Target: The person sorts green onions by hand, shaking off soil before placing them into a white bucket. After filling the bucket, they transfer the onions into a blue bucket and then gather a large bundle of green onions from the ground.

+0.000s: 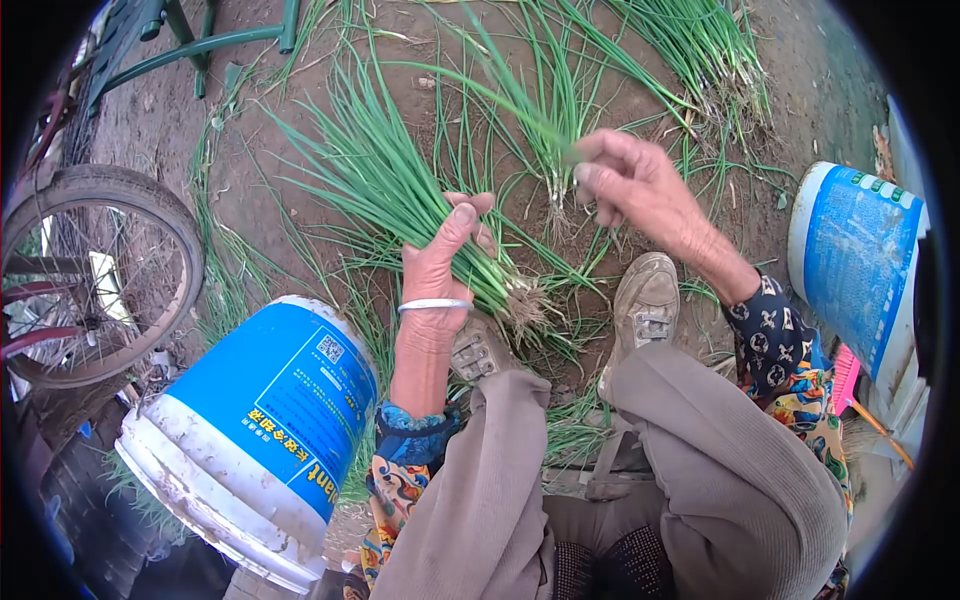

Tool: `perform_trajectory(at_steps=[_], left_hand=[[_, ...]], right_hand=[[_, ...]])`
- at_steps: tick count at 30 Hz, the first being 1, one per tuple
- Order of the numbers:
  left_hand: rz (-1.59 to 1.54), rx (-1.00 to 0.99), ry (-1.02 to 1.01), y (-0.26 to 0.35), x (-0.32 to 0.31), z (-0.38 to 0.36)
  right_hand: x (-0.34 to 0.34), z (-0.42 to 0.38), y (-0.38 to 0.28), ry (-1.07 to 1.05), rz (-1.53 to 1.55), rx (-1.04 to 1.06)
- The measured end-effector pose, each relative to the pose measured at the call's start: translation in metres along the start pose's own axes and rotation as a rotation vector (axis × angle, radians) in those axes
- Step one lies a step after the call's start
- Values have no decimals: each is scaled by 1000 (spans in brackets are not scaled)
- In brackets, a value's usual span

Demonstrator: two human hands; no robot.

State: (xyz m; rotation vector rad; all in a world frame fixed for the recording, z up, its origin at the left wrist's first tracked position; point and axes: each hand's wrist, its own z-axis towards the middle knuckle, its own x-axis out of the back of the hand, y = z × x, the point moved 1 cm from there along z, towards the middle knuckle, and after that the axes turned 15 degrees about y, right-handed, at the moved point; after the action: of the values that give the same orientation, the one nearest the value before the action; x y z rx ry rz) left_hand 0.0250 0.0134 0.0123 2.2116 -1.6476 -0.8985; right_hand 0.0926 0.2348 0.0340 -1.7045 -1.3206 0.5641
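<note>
Wrapping around a bunch of green onions (375, 170), the left hand (445, 250) has its fingers and thumb pressed firmly on the lower stems. The long green leaves point up and away to the left, and the dirty, stringy roots (525, 308) hang out below the hand, near the shoes. A pale, shiny bracelet (436, 304) goes around the left wrist.

The right hand (640, 185) is up beside the bunch, apart from it. Its thumb and finger pinch a blurry green stalk (520, 113), but you cannot tell if it is just one.

Behind the right fingers, a small pile of onions (560, 110) lies on the brown dirt (265, 190). Farther off, at the top right, is a bigger pile (705, 60). The left shoe (478, 350) is just below the bunch, and the right shoe (645, 300) is under the right hand.

One blue and white bucket (265, 400) is by the left arm, and another bucket (860, 260) is on the right, near a pink brush (846, 375). A bike wheel (180, 230) and green chair legs (230, 42) are on the far left.
</note>
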Motion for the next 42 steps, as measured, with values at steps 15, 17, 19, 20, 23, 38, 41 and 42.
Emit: perform_trajectory(at_steps=[15,17,19,20,23,38,41,42], left_hand=[[-146,53,-233,5,13,0],[-145,67,-219,7,12,-2],[-138,73,-201,7,15,-1],[-148,76,-198,6,16,0],[-123,50,-151,5,21,2],[117,17,92,-12,-2,1],[216,-41,34,-19,-4,1],[244,-63,65,-19,-3,1]], right_hand=[[-22,33,38,362,-736,214],[-22,37,40,363,-683,174],[-19,38,36,363,-663,118],[-17,38,33,367,-651,88],[-4,30,36,397,-212,35],[-46,-22,33,11,310,-151],[-51,-25,28,-88,288,-97],[-51,-25,28,-58,253,-94]])
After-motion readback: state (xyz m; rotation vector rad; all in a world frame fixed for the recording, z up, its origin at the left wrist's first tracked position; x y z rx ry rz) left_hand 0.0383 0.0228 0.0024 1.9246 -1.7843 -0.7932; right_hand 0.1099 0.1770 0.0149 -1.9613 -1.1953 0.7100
